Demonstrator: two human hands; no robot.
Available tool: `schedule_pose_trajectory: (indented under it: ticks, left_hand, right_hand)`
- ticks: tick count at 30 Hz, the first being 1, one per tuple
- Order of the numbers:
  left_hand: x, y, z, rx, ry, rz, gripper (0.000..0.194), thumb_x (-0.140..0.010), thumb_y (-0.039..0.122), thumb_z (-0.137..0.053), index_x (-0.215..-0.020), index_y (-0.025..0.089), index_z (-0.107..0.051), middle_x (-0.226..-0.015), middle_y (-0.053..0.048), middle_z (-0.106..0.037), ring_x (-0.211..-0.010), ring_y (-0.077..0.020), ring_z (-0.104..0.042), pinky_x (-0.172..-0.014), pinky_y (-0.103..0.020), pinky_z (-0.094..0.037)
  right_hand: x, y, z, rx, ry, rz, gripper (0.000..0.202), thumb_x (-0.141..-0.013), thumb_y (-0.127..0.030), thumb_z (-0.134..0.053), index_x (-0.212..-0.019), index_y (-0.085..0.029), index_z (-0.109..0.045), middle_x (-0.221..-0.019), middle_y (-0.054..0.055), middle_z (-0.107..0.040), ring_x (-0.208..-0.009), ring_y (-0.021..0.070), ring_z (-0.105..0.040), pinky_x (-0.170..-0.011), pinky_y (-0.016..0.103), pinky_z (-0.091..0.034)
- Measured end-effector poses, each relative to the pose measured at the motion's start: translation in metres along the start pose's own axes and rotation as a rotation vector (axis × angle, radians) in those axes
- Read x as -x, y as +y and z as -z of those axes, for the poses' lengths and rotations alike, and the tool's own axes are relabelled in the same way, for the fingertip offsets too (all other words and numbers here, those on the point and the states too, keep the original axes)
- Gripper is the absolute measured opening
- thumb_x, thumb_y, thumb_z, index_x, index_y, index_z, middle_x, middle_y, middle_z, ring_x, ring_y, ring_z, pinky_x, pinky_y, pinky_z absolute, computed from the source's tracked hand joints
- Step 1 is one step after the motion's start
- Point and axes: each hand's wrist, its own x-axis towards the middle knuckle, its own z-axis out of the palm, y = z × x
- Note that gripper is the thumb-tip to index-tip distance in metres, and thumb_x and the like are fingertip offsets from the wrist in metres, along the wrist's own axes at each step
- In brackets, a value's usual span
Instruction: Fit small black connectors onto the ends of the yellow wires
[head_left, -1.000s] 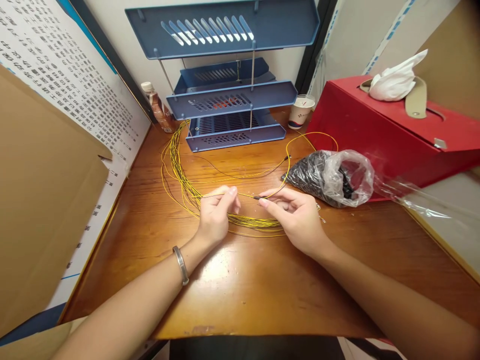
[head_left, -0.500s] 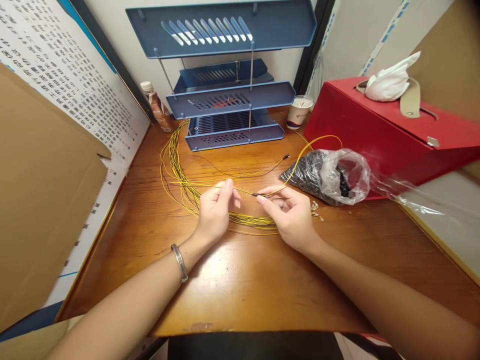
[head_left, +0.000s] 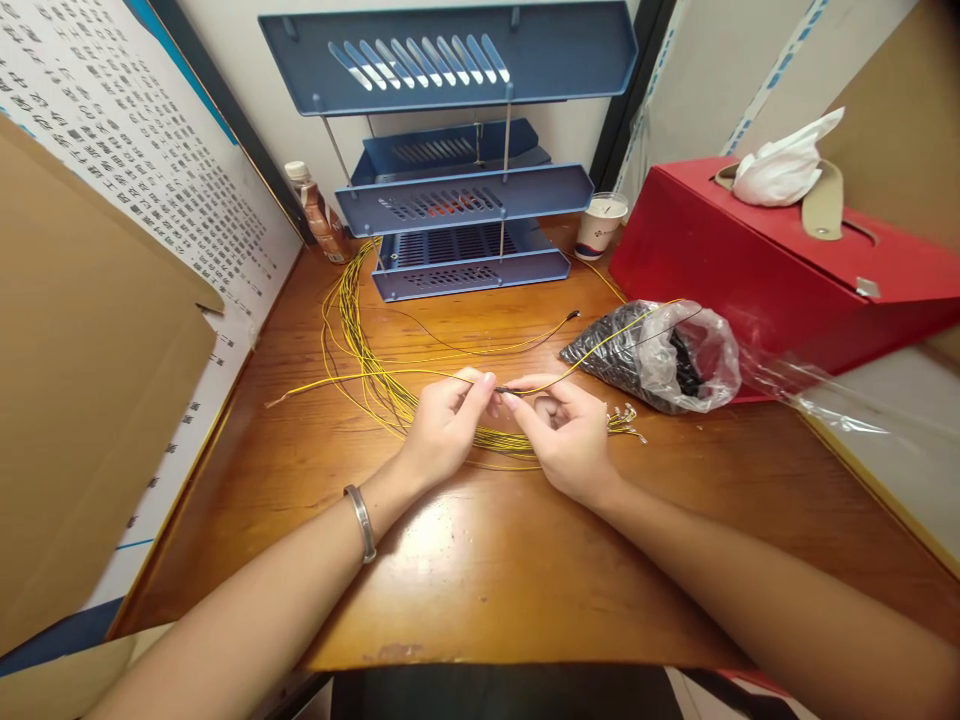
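Observation:
A yellow wire (head_left: pixel 600 346) with a dark strand beside it runs between both hands, and a small black piece (head_left: pixel 504 390) sits on it at the fingertips. My left hand (head_left: pixel 447 420) pinches the wire just left of that piece; the wire's frayed end sticks out to the left. My right hand (head_left: pixel 574 430) pinches at the black piece's right side. The two hands nearly touch. Under and behind them lies a coil of yellow and dark wires (head_left: pixel 351 318), with small whitish terminals (head_left: pixel 624 420) at its right end.
A clear bag of black pieces (head_left: pixel 622 345) lies right of the hands. Behind stand a blue tiered rack (head_left: pixel 465 205), a bottle (head_left: pixel 319 215) and a paper cup (head_left: pixel 600 228). At right is a red box (head_left: pixel 750 245) with tissue; cardboard (head_left: pixel 97 400) stands left.
My left hand has moved right along the wire, up to the black piece. My right hand has shifted slightly left. More wire now sticks out left, and the loop at right has dropped.

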Motion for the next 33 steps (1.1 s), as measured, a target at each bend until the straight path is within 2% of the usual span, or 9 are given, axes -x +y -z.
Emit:
schedule_pose_trajectory:
  ticks: [7, 12, 15, 20, 22, 24, 27, 30, 33]
  left_hand:
    - [-0.001, -0.003, 0.001, 0.014, 0.104, 0.092, 0.046, -0.100, 0.037, -0.051, -0.058, 0.019, -0.053, -0.057, 0.000, -0.052, -0.056, -0.0125, -0.049, -0.062, -0.027, -0.041]
    - [-0.006, -0.003, 0.003, 0.006, 0.362, 0.239, 0.038, -0.092, 0.025, -0.051, -0.055, 0.020, -0.044, -0.050, 0.004, -0.045, -0.048, -0.0103, -0.040, -0.053, -0.025, -0.035]
    - [-0.008, -0.007, 0.003, 0.038, 0.502, 0.285, 0.035, -0.089, 0.022, -0.052, -0.057, 0.021, -0.039, -0.049, 0.005, -0.042, -0.046, -0.0093, -0.036, -0.048, -0.024, -0.030]
    - [-0.009, -0.008, 0.004, 0.038, 0.524, 0.275, 0.038, -0.093, 0.027, -0.053, -0.058, 0.021, -0.040, -0.049, 0.005, -0.042, -0.046, -0.0089, -0.036, -0.047, -0.023, -0.030]
    - [-0.009, -0.007, 0.004, 0.025, 0.506, 0.259, 0.042, -0.096, 0.033, -0.053, -0.057, 0.020, -0.042, -0.050, 0.005, -0.043, -0.046, -0.0089, -0.038, -0.049, -0.023, -0.031]
    - [-0.008, -0.005, 0.002, 0.015, 0.431, 0.256, 0.047, -0.098, 0.041, -0.052, -0.057, 0.019, -0.047, -0.050, 0.004, -0.046, -0.048, -0.0093, -0.041, -0.050, -0.024, -0.033]
    - [-0.004, -0.001, -0.001, -0.027, 0.181, 0.226, 0.053, -0.100, 0.050, -0.048, -0.060, 0.017, -0.057, -0.051, 0.002, -0.049, -0.051, -0.0109, -0.047, -0.053, -0.025, -0.035]
    - [0.003, 0.003, -0.003, -0.133, -0.054, 0.110, 0.051, -0.101, 0.045, -0.048, -0.060, 0.016, -0.055, -0.055, 0.002, -0.049, -0.054, -0.0105, -0.046, -0.055, -0.025, -0.034]
    - [0.007, 0.004, -0.004, -0.193, -0.113, 0.079, 0.052, -0.103, 0.043, -0.044, -0.058, 0.017, -0.048, -0.056, 0.002, -0.044, -0.053, -0.0100, -0.039, -0.054, -0.027, -0.030]
  right_hand:
    - [0.000, -0.002, -0.001, 0.021, -0.043, 0.026, 0.012, -0.083, -0.028, -0.070, -0.087, -0.016, -0.072, -0.047, -0.009, -0.035, -0.042, 0.0070, -0.028, -0.045, 0.024, -0.023]
    - [0.001, -0.002, 0.001, -0.007, -0.083, 0.007, 0.010, -0.081, -0.026, -0.070, -0.083, -0.016, -0.069, -0.050, -0.008, -0.041, -0.042, 0.0064, -0.029, -0.043, 0.022, -0.022]
    - [0.001, -0.003, 0.001, -0.004, -0.081, 0.055, 0.008, -0.080, -0.023, -0.069, -0.079, -0.016, -0.068, -0.052, -0.006, -0.046, -0.043, 0.0062, -0.031, -0.043, 0.022, -0.024]
    - [0.000, -0.003, 0.002, 0.005, -0.086, 0.091, 0.007, -0.080, -0.022, -0.069, -0.078, -0.016, -0.067, -0.053, -0.006, -0.048, -0.043, 0.0064, -0.033, -0.044, 0.022, -0.026]
    - [0.000, -0.002, 0.002, 0.000, -0.091, 0.085, 0.007, -0.080, -0.022, -0.068, -0.078, -0.015, -0.067, -0.053, -0.006, -0.048, -0.042, 0.0063, -0.033, -0.043, 0.022, -0.025]
    - [0.000, -0.002, 0.002, 0.005, -0.091, 0.083, 0.007, -0.080, -0.023, -0.068, -0.079, -0.015, -0.068, -0.053, -0.005, -0.049, -0.042, 0.0063, -0.033, -0.043, 0.022, -0.025]
    - [0.001, -0.003, 0.002, 0.017, -0.088, 0.090, 0.007, -0.080, -0.023, -0.068, -0.078, -0.016, -0.067, -0.051, -0.006, -0.046, -0.041, 0.0060, -0.032, -0.042, 0.021, -0.023]
    - [0.002, -0.004, 0.002, 0.019, -0.081, 0.091, 0.008, -0.079, -0.023, -0.067, -0.076, -0.016, -0.065, -0.051, -0.006, -0.046, -0.040, 0.0056, -0.030, -0.040, 0.021, -0.021]
    - [0.002, -0.004, 0.001, 0.025, -0.084, 0.069, 0.008, -0.078, -0.024, -0.067, -0.074, -0.017, -0.064, -0.053, -0.005, -0.048, -0.039, 0.0053, -0.030, -0.039, 0.021, -0.021]
